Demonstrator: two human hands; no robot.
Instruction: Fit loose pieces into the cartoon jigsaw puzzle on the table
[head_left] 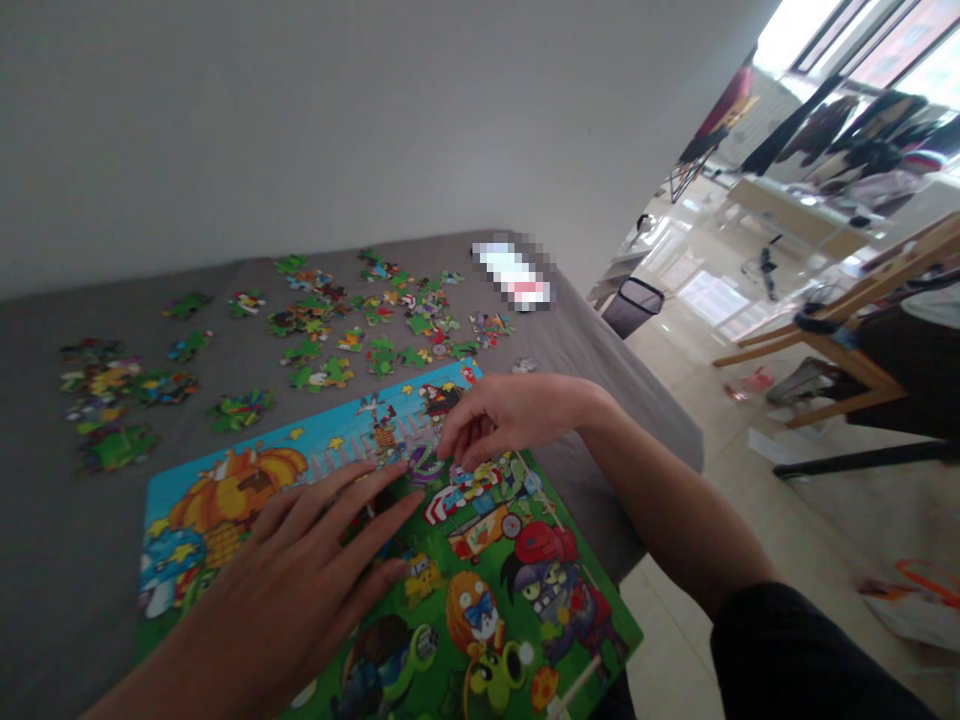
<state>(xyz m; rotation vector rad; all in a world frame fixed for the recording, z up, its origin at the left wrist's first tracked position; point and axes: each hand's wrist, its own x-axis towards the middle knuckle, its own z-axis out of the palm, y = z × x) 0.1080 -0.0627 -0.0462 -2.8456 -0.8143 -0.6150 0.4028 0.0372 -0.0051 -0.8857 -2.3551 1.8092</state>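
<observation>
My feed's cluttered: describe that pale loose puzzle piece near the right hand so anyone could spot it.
On the grey-covered table, find the cartoon jigsaw puzzle and the right hand reaching over its far corner. Just beyond that hand, near the table's edge, lies a pale loose piece. Unlike the colourful pieces heaped to its left, it sits alone.

This is a home, apparently a lived-in apartment room. Clothes [862,150] hang in front of a bright window [885,40], a glossy tiled floor [675,390] runs past a black wastebasket [632,305], and a wooden chair [825,345] stands at the right beside a plain white wall [300,120].
</observation>
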